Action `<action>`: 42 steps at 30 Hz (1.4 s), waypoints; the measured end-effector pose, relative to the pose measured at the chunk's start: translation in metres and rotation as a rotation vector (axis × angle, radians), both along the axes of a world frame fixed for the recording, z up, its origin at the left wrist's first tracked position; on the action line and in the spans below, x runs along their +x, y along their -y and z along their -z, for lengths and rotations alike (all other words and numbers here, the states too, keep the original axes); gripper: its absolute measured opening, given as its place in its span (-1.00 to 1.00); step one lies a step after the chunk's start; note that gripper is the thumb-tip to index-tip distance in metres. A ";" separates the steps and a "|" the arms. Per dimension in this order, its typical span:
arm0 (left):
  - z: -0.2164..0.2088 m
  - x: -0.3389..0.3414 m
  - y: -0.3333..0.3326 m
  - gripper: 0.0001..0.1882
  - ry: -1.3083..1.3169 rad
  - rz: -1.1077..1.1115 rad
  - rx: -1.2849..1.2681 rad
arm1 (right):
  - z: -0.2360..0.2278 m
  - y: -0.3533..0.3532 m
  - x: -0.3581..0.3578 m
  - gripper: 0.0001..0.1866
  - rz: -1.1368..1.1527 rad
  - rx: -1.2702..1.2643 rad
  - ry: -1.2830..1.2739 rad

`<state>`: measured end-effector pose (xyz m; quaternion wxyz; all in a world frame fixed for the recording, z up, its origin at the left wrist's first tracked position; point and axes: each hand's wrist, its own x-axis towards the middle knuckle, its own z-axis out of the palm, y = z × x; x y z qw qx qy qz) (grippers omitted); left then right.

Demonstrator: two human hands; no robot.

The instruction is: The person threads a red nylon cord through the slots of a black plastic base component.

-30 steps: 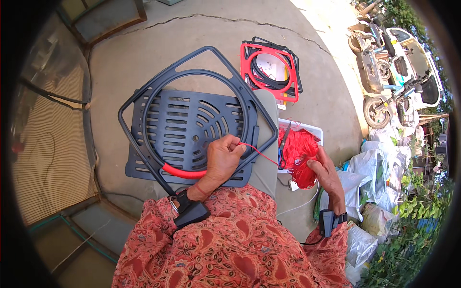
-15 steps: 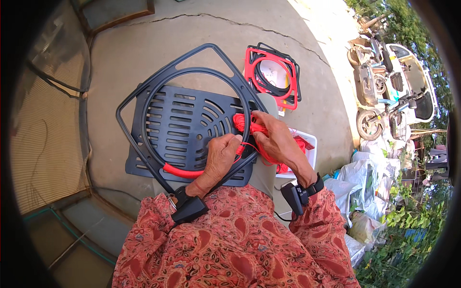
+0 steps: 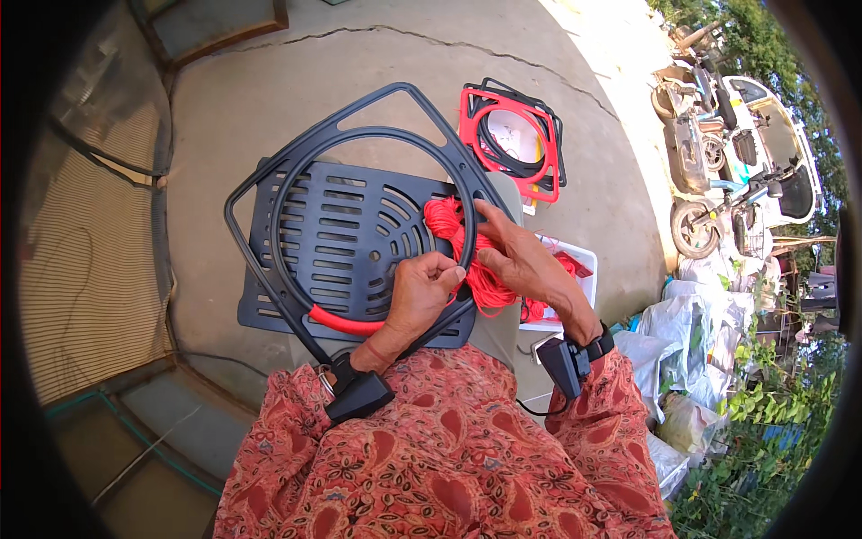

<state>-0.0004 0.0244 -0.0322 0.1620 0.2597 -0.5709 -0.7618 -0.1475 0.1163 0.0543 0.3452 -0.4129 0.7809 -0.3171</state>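
Observation:
A black plastic frame (image 3: pixel 254 251) with a round ring inside it lies tilted over a slotted black panel (image 3: pixel 346 229) in front of me. Red cord (image 3: pixel 346 322) is wrapped tightly along the near part of the ring. My left hand (image 3: pixel 420 295) is closed, thumb and finger pinching the ring's right side. A loose bundle of red cord (image 3: pixel 442 222) passes through the ring there, spilling below my right hand (image 3: pixel 528 259). That hand's fingers curve round the bundle, with the thumb toward the ring; some fingertips are hidden.
A white box (image 3: pixel 585 286) with more red cord sits right of my lap. Beyond it, red and black frames (image 3: pixel 469 119) are stacked on the concrete floor. Plastic sacks (image 3: pixel 682 337), plants and a parked two-wheeler (image 3: pixel 696 226) line the right; a mesh screen (image 3: pixel 94 269) stands left.
The cord bundle has moved further through the ring and hangs lower at the right. My right hand has shifted slightly right and loosened. The frame has moved slightly right.

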 end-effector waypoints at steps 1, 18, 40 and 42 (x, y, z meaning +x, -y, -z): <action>0.000 0.001 -0.001 -0.93 0.014 0.012 0.002 | -0.011 0.002 0.006 -0.48 0.000 -0.001 0.005; 0.002 -0.006 -0.005 -0.87 0.082 -0.022 -0.070 | -0.017 0.052 0.013 -0.73 0.189 -0.591 0.165; -0.018 -0.011 -0.004 -0.86 0.070 -0.084 0.091 | 0.045 -0.411 -0.027 -0.78 1.331 -0.139 0.319; -0.011 -0.010 -0.004 -0.85 0.078 -0.024 0.056 | 0.058 -0.405 -0.036 -0.70 1.255 0.080 0.098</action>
